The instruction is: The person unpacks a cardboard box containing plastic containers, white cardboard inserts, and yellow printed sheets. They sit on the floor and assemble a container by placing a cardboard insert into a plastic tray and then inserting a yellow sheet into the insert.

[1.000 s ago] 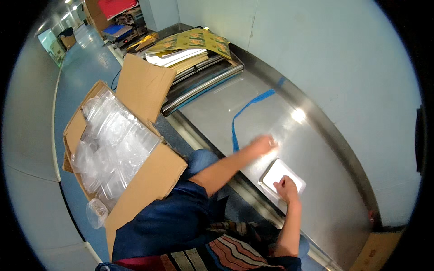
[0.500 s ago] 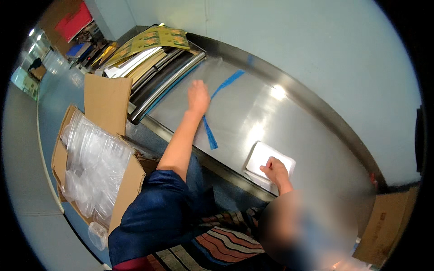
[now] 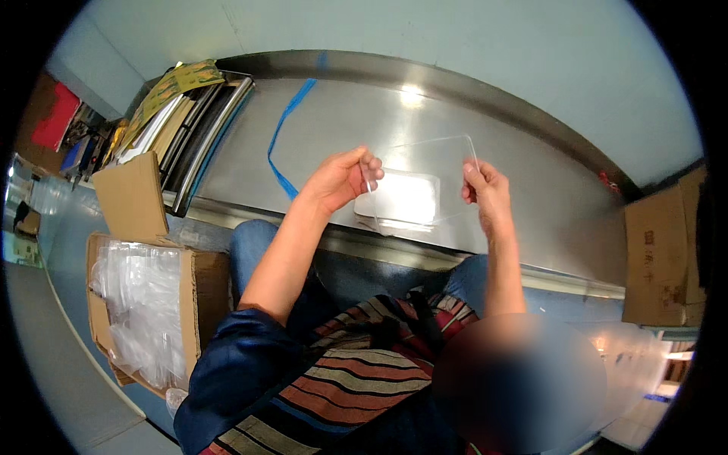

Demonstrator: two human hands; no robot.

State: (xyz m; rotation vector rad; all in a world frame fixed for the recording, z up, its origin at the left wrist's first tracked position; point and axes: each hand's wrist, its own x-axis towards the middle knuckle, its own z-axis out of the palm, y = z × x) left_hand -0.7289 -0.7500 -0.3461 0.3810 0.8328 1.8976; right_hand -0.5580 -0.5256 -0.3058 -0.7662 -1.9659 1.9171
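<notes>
Holding a clear sheet (image 3: 425, 178) above the steel table (image 3: 523, 189), my left hand (image 3: 337, 180) pinches its left edge, my right hand (image 3: 485, 189) its right; long axis runs hand to hand.

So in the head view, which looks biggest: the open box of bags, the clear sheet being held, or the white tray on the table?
1. Open box
2. Clear sheet, though it is held nearer the camera
3. White tray

tray (image 3: 400, 199) on steel table (image 3: 334, 129) | clear sheet (image 3: 425, 178) above tray | open carton (image 3: 152, 303) left, on floor
</notes>
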